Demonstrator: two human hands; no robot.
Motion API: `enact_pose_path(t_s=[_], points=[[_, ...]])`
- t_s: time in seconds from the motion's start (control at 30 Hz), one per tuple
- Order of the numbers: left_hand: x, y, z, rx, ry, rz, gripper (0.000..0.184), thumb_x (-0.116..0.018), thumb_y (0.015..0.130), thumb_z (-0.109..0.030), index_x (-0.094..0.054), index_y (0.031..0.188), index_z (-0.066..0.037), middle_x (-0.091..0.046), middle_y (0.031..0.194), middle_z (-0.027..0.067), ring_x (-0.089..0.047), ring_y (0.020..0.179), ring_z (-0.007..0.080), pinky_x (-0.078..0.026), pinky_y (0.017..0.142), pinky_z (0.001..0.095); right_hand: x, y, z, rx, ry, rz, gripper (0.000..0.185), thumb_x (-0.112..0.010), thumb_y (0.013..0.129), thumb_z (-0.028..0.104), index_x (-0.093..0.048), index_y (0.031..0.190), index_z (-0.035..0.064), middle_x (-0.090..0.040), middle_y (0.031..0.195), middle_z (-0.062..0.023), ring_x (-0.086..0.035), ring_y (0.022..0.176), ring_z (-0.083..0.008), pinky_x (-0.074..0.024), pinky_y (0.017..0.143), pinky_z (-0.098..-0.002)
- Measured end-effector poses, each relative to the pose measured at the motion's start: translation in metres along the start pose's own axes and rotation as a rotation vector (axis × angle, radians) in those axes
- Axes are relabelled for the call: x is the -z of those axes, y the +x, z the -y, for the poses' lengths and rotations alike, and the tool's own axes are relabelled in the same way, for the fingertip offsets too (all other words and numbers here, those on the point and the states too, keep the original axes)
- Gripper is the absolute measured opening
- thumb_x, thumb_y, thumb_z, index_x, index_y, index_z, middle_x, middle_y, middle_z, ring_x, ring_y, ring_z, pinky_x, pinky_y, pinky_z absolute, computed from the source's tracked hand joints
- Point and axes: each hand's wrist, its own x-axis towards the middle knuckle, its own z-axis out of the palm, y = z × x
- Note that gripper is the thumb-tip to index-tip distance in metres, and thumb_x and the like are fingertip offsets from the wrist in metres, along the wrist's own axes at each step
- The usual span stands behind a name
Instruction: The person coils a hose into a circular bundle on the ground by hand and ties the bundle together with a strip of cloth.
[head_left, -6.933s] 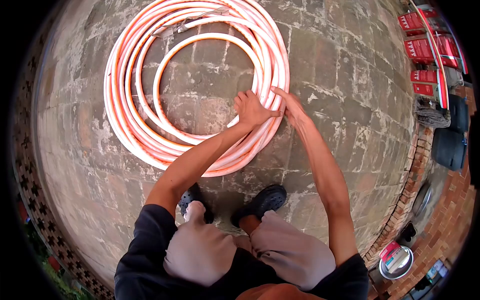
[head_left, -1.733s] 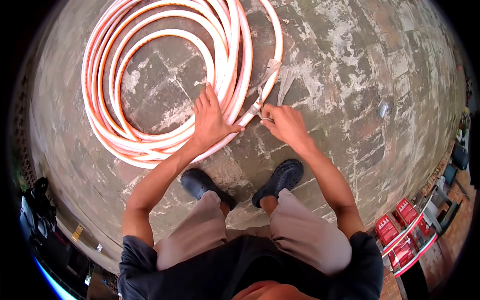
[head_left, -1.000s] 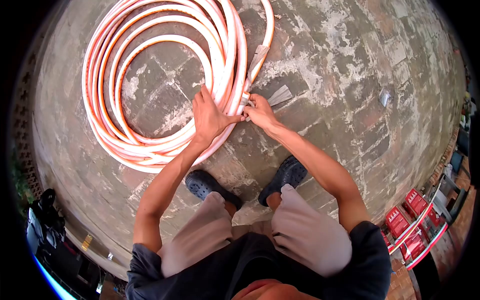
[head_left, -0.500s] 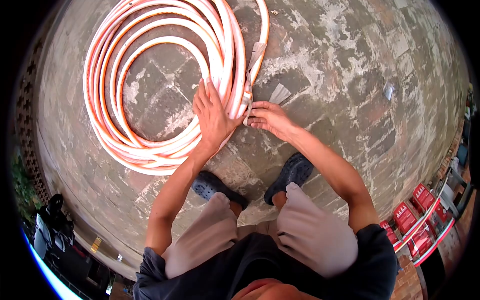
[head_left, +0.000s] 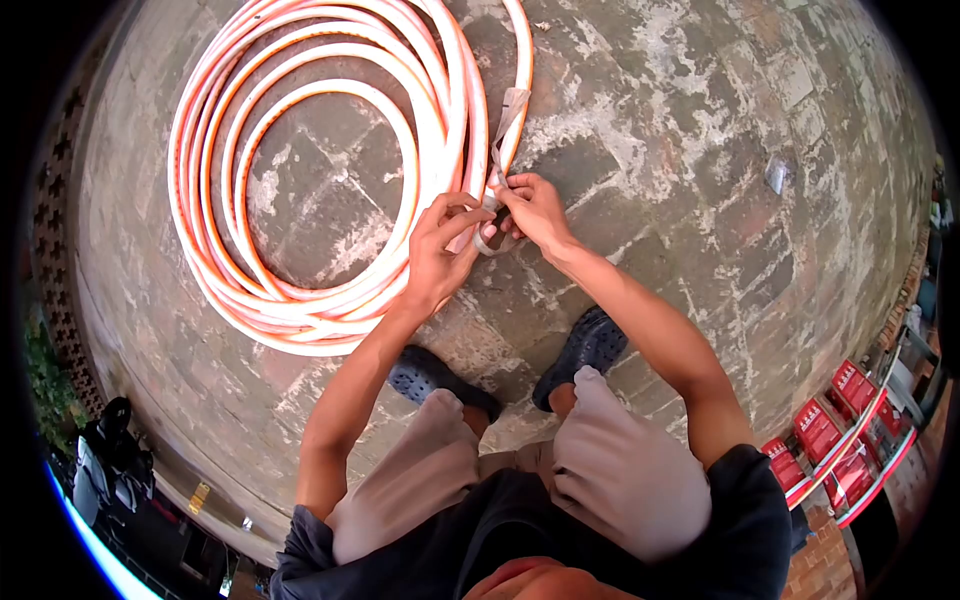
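A pale pink hose with orange stripes (head_left: 190, 190) lies in a wide coil on the ground. A greyish-brown strip (head_left: 512, 103), like tape or cloth, is wrapped around the hose at the coil's right side. My left hand (head_left: 438, 250) is by the coil's lower right edge, its thumb and fingers closed at the strip's lower loop. My right hand (head_left: 538, 212) pinches the strip a little higher, just right of the coil. Fingers of both hands almost meet, and they partly hide the strip between them.
Dark clogs (head_left: 585, 350) are on my feet, just below the coil. A small shiny scrap (head_left: 777, 175) lies on the worn paving to the right. Red boxes (head_left: 818, 428) sit in a railed rack at the lower right. Dark objects (head_left: 115, 455) stand at lower left.
My left hand has gone from lying spread on the coil to fingers curled at the strip. My right hand has moved slightly up; the strip's end sticking out to the right no longer shows.
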Motion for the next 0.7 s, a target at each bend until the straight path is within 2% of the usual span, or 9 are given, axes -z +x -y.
enact_pose_path(t_s=[0.07,0.23,0.37,0.43,0.5,0.53,0.63,0.67,0.7], points=[[0.006,0.001,-0.005,0.065,-0.155,0.052,0.017,-0.083,0.092,-0.006,-0.080,0.108,-0.001,-0.067,0.121,0.0100,-0.068,0.102,0.0228,-0.054,0.089,0.0361,0.000,0.010,0.005,0.004,-0.062,-0.025,0.034,-0.080,0.097,0.019,-0.064,0.111,-0.0073,-0.072,0.085,-0.0097,-0.065,0.056,-0.0122,-0.0461,0.043,-0.0285],[0.019,-0.003,-0.016,-0.001,-0.279,0.167,0.011,-0.079,0.096,-0.006,-0.079,0.105,-0.001,-0.068,0.117,0.0113,-0.069,0.107,0.0226,-0.055,0.094,0.0354,0.011,0.025,0.004,-0.041,-0.075,-0.005,0.023,-0.081,0.094,0.015,-0.068,0.098,-0.0041,-0.073,0.080,-0.0101,-0.066,0.058,-0.0124,-0.0474,0.046,-0.0285],[0.034,-0.009,-0.010,0.096,-0.332,0.022,0.023,-0.070,0.105,-0.020,-0.075,0.099,0.002,-0.071,0.115,0.0133,-0.069,0.107,0.0213,-0.054,0.094,0.0361,0.018,0.016,0.005,-0.058,0.010,-0.027,0.015,-0.070,0.096,0.008,-0.062,0.101,-0.0036,-0.075,0.085,-0.0141,-0.068,0.061,-0.0141,-0.0501,0.049,-0.0283],[0.045,-0.013,0.007,0.310,-0.532,-0.184,0.035,-0.060,0.112,-0.030,-0.072,0.107,0.002,-0.071,0.115,0.0124,-0.068,0.102,0.0187,-0.054,0.093,0.0371,0.016,0.004,0.001,-0.074,0.032,-0.046,0.014,-0.065,0.098,0.007,-0.059,0.104,-0.0038,-0.075,0.087,-0.0161,-0.069,0.062,-0.0153,-0.0516,0.049,-0.0289],[0.055,-0.013,0.020,0.435,-0.701,-0.373,0.038,-0.048,0.117,-0.029,-0.071,0.115,0.001,-0.070,0.109,0.0068,-0.066,0.091,0.0146,-0.053,0.083,0.0292,0.014,-0.006,-0.007,-0.128,0.243,-0.096,0.017,-0.055,0.101,0.010,-0.053,0.112,-0.0030,-0.075,0.094,-0.0194,-0.071,0.065,-0.0189,-0.0555,0.052,-0.0309],[0.065,-0.012,0.030,0.397,-0.856,-0.400,0.043,-0.046,0.117,-0.035,-0.068,0.119,0.002,-0.070,0.110,0.0083,-0.066,0.089,0.0140,-0.054,0.082,0.0294,0.014,-0.006,-0.015,-0.157,0.270,-0.078,0.020,-0.050,0.105,0.014,-0.047,0.117,-0.0021,-0.074,0.103,-0.0218,-0.073,0.069,-0.0217,-0.0582,0.055,-0.0323],[0.095,-0.004,0.046,0.730,-1.164,-0.509,0.048,-0.052,0.114,-0.043,-0.063,0.124,0.002,-0.070,0.116,0.0122,-0.068,0.091,0.0203,-0.057,0.088,0.0309,0.009,-0.014,-0.028,-0.193,0.483,-0.076,0.017,-0.049,0.107,0.012,-0.045,0.118,-0.0001,-0.071,0.108,-0.0205,-0.075,0.074,-0.0226,-0.0580,0.056,-0.0320],[0.100,-0.006,0.065,0.809,-1.263,-0.537,0.050,-0.061,0.109,-0.045,-0.062,0.126,0.002,-0.068,0.116,0.0122,-0.068,0.098,0.0219,-0.057,0.091,0.0328,0.006,-0.015,-0.028,-0.193,0.483,-0.072,0.017,-0.049,0.107,0.012,-0.045,0.118,-0.0001,-0.071,0.108,-0.0205,-0.075,0.074,-0.0226,-0.0580,0.056,-0.0320],[0.097,-0.002,0.062,0.808,-1.261,-0.539,0.050,-0.061,0.109,-0.045,-0.062,0.126,0.002,-0.068,0.116,0.0122,-0.068,0.098,0.0219,-0.057,0.091,0.0328,0.004,-0.016,-0.028,-0.182,0.485,-0.057,0.016,-0.048,0.108,0.011,-0.044,0.119,-0.0001,-0.069,0.109,-0.0200,-0.074,0.074,-0.0220,-0.0559,0.054,-0.0314]])
